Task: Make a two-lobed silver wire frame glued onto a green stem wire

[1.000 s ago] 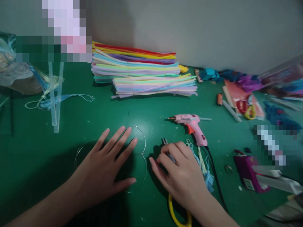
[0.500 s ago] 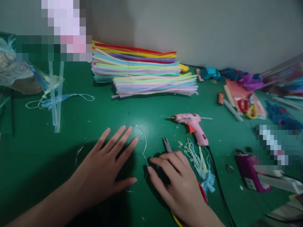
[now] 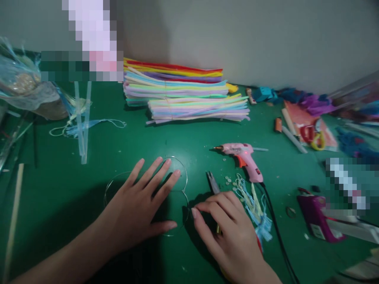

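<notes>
A thin silvery wire point(image 3: 186, 177), bent into loops, lies on the green table. My left hand point(image 3: 139, 205) rests flat across it, fingers spread, covering its middle. Just right of the wire's twisted joint is my right hand point(image 3: 227, 225), its thumb and index fingertips pinched together. Whether a wire end is between those fingertips cannot be made out. Partly beneath the right hand lies a pair of pliers point(image 3: 212, 181), jaws pointing away from me; most of the handles are hidden.
A pink glue gun point(image 3: 241, 152) lies beyond my right hand, its black cord point(image 3: 275, 221) trailing forward. Tassels point(image 3: 254, 209) lie beside it. Bundles of pipe cleaners point(image 3: 198, 109) are stacked by the wall. Scissors point(image 3: 318, 140) and a purple device point(image 3: 316, 217) are at right; glue sticks point(image 3: 83, 142) at left.
The view has shifted slightly left, so the things appear further right. My right thumb and index fingertips have come closer together and slightly away from the wire. My left hand stays flat on the wire.
</notes>
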### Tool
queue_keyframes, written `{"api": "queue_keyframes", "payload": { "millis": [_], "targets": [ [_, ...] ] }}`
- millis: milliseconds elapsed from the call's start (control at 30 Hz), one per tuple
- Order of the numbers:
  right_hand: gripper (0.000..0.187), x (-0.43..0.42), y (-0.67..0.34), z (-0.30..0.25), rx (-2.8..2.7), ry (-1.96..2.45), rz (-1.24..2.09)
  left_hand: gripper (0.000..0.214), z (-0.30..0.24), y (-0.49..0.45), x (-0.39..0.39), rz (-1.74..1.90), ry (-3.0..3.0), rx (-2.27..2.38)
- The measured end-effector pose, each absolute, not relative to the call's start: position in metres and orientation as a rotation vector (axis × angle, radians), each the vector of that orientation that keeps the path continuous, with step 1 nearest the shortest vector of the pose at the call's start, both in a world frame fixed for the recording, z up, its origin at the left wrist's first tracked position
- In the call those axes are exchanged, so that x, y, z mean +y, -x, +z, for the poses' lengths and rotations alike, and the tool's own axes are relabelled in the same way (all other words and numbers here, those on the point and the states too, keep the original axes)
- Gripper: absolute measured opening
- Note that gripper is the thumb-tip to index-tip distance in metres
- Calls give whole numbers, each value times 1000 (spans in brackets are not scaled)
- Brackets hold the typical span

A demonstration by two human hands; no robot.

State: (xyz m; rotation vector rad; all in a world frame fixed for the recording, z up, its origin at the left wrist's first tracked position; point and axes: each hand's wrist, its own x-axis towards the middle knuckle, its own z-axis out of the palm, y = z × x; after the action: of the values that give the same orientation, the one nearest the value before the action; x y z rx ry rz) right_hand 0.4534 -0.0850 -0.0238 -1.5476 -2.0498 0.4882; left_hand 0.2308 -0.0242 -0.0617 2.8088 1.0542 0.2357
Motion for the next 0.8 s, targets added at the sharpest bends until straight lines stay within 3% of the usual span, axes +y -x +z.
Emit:
{"api": "queue_keyframes", "payload": {
  "millis": [300, 500, 800],
  "targets": [
    [8, -89, -434, -19, -2037, 1481, 445, 102, -50, -227, -19, 249, -2889, 977],
    [6, -104, -426, -12, -2040, 1454, 456, 50, -24, -160, -5, 307, -2838, 1238],
    [11, -135, -390, -21, -1983, 1428, 595, 38, -37, -90, -31, 223, -2636, 1427]
  ]
}}
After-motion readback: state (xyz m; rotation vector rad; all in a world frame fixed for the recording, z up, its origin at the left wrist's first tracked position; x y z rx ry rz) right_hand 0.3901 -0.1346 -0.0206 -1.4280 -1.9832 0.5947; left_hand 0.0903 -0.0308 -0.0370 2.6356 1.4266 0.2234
